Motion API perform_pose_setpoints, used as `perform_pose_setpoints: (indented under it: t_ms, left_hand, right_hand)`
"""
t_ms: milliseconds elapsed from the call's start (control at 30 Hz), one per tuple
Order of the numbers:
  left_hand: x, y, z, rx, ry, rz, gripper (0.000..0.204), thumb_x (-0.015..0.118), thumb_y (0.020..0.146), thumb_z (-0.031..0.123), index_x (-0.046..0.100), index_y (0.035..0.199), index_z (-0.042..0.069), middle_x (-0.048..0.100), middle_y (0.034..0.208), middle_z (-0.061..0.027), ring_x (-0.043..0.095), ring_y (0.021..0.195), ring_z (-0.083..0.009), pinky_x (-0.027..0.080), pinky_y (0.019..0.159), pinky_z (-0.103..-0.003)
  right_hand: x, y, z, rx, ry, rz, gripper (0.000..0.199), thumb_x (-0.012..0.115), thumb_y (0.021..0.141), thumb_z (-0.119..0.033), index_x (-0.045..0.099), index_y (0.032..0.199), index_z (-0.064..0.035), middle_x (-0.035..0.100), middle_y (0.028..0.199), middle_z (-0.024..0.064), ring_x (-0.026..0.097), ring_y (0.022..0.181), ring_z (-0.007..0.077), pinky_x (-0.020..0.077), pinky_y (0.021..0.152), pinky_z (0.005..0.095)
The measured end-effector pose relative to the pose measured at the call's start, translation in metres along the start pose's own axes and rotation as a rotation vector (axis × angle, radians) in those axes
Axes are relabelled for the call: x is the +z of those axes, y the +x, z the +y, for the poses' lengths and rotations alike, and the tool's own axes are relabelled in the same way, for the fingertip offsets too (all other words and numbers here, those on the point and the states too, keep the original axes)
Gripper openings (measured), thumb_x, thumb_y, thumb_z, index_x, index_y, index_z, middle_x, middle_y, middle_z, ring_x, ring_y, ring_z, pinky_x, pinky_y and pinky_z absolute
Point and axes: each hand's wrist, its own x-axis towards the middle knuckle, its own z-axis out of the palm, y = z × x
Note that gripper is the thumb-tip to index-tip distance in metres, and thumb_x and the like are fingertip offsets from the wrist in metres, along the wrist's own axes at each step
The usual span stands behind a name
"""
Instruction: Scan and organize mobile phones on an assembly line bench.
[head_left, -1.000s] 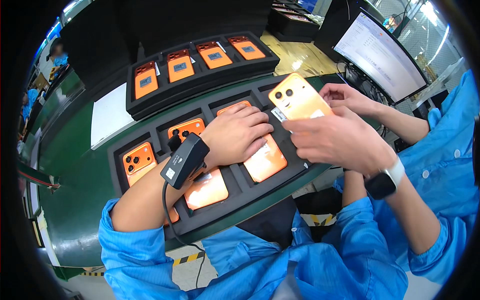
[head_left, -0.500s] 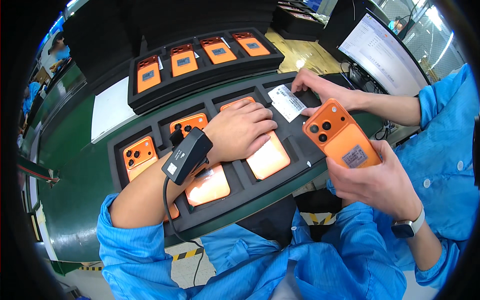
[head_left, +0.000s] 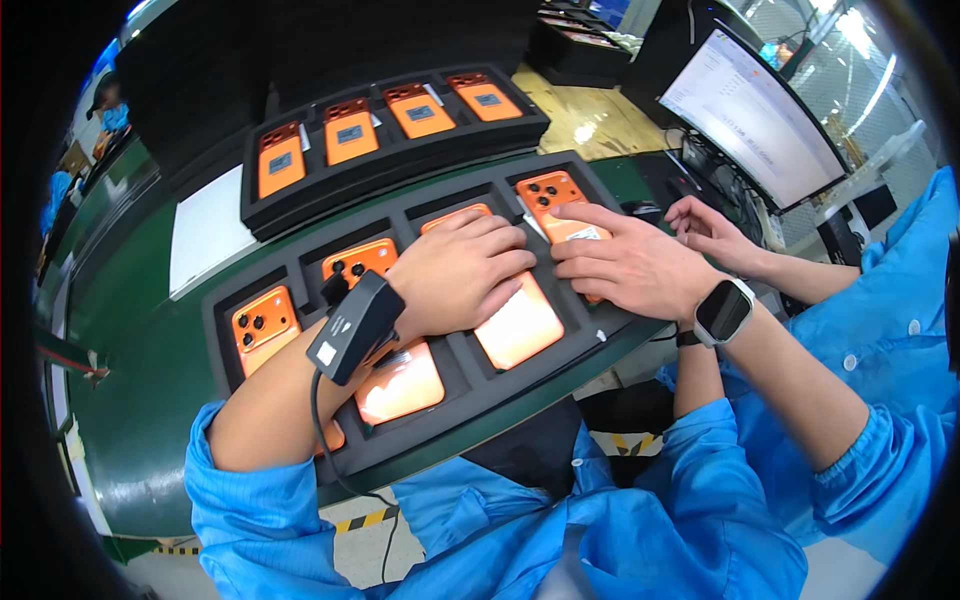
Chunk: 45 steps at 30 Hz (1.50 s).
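Observation:
My left hand (head_left: pixel 465 265) lies palm down, fingers loosely extended, across an orange phone (head_left: pixel 520 325) in a black foam tray (head_left: pixel 470 375). A black scanner-like device (head_left: pixel 355 328) with a cable sits on my left wrist. Other orange phones (head_left: pixel 265 322) rest in neighbouring compartments. Of my right arm, only the forearm (head_left: pixel 697 378) and a dark wristband show; its hand is hidden behind a co-worker's hand (head_left: pixel 640 265) wearing a watch. That co-worker's hand rests on another orange phone (head_left: pixel 550 195) in the right compartment, a white label strip (head_left: pixel 534 222) beside it.
Behind stands a stack of black trays (head_left: pixel 400 155), its top one holding several orange phones. A white sheet (head_left: pixel 205 235) lies to its left. At the right are a monitor (head_left: pixel 755 110) and the co-worker's other hand (head_left: pixel 715 235). The green table (head_left: pixel 140 400) extends left.
The co-worker has lowered the held orange phone into the right compartment, and the other co-worker's hand has drawn back from the white label sheet. My left hand stays on its phone.

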Motion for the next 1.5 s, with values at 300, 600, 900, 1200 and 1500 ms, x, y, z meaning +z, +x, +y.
perform_pose_setpoints:
  t_ms: [300,600,900,1200,1500]
  left_hand:
    - [-0.021,0.002,0.021,-0.030,0.017,-0.004,0.030,0.063,0.079,0.016,0.064,0.107,0.005,0.060,0.115,-0.0121,0.054,0.114,-0.0304,0.039,0.103,-0.043]
    - [-0.014,0.021,0.026,-0.017,-0.002,-0.032,0.028,0.062,0.077,0.012,0.063,0.105,0.004,0.059,0.110,-0.0129,0.054,0.111,-0.0323,0.038,0.102,-0.045]
    - [-0.011,0.027,0.032,-0.070,0.019,-0.042,0.028,0.062,0.077,0.009,0.064,0.105,0.003,0.060,0.110,-0.0145,0.054,0.111,-0.0339,0.038,0.103,-0.046]
    - [-0.018,0.015,0.032,-0.049,-0.038,-0.001,0.028,0.061,0.074,0.010,0.063,0.100,0.001,0.057,0.104,-0.0165,0.054,0.104,-0.0356,0.038,0.099,-0.046]
    - [-0.023,0.026,0.043,0.011,-0.121,-0.048,0.024,0.060,0.073,0.010,0.067,0.093,0.000,0.063,0.103,-0.0155,0.054,0.109,-0.0359,0.038,0.101,-0.047]
  right_hand:
    - [-0.035,-0.133,-0.110,0.319,0.042,-0.084,0.028,0.053,0.088,-0.018,0.059,0.112,-0.0046,0.062,0.119,0.0059,0.054,0.115,0.0160,0.0303,0.111,0.0369]
    - [0.101,-0.385,-0.123,1.611,0.673,2.038,0.040,0.057,0.093,-0.030,0.054,0.126,-0.0084,0.063,0.112,0.0065,0.057,0.102,0.0201,0.0414,0.097,0.0368]
    - [0.144,-0.461,-0.067,1.669,0.720,2.149,0.030,0.067,0.090,-0.035,0.059,0.103,-0.0088,0.058,0.086,0.0002,0.058,0.075,0.0116,0.0514,0.063,0.0263]
    - [0.173,-0.455,-0.054,1.951,0.350,1.933,0.015,0.060,0.093,-0.016,0.058,0.080,-0.0079,0.053,0.060,-0.0007,0.047,0.045,0.0096,0.0338,0.039,0.0244]
    - [0.178,-0.509,-0.074,2.341,-0.089,1.286,0.032,0.070,0.083,-0.033,0.072,0.081,-0.0008,0.070,0.072,0.0126,0.067,0.064,0.0278,0.0499,0.061,0.0381]
